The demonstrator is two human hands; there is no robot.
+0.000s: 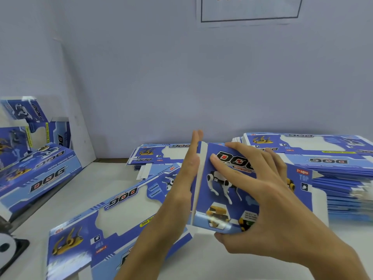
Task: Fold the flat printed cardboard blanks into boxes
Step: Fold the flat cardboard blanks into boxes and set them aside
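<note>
Head view, forward-down, close over table (105, 178)

Bright, even, bluish light with soft shadows; the edges bow, and the frame looks slightly soft, perhaps motion-blurred.

Packing workshop, shown by stacks of flat printed blanks (314, 156) along a plain wall (181, 77), folded boxes (38, 166) piled on the white worktable (96, 178)

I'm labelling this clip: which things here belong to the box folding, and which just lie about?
Job: left hand, right hand, blank being folded, flat blank, stacks of blanks, folded boxes.
Lying about: wall notice, black-and-white object.
</note>
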